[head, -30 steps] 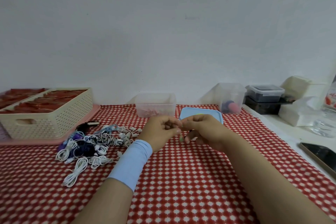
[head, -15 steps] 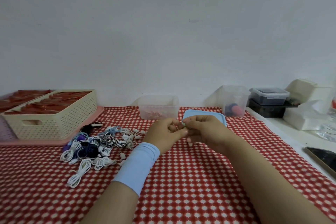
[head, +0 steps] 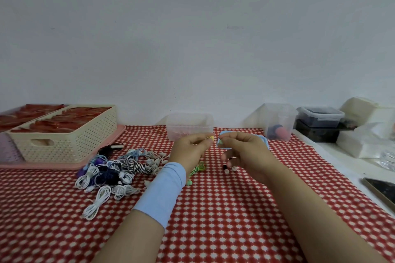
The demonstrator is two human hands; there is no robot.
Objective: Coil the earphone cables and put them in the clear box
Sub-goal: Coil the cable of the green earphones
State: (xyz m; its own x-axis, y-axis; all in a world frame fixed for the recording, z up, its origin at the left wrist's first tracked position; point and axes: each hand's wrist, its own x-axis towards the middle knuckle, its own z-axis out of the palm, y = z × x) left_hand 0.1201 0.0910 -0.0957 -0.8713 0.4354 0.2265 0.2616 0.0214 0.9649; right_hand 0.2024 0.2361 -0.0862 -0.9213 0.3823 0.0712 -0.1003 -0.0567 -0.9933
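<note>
My left hand [head: 190, 148] and right hand [head: 243, 151], knuckle to knuckle half a second ago, have drawn apart, with a narrow gap between the fingertips; the left pinches a small yellow earbud [head: 210, 138] between thumb and forefinger, and the right pinches a small greenish bit that I take for another end of the thin green earphone cable [head: 197, 168], though it is too small to be sure; the rest of that cable hangs in a loose bunch below the left hand, down to the red-and-white checked tablecloth [head: 213, 209] beside the pale blue wristband [head: 162, 192]; I read this parting as the ends being sorted before winding, so the coil is not yet made; the clear plastic box [head: 190, 127] stands open just beyond the left hand, within easy reach, with the light blue lid [head: 265, 142] flat behind the right hand; a few small loose ear tips [head: 229, 170] lie under the right hand's fingers; well out to the left of the left hand, the tangled pile of white, black and purple earphones [head: 115, 168] waits, so most of the job is ahead.
</note>
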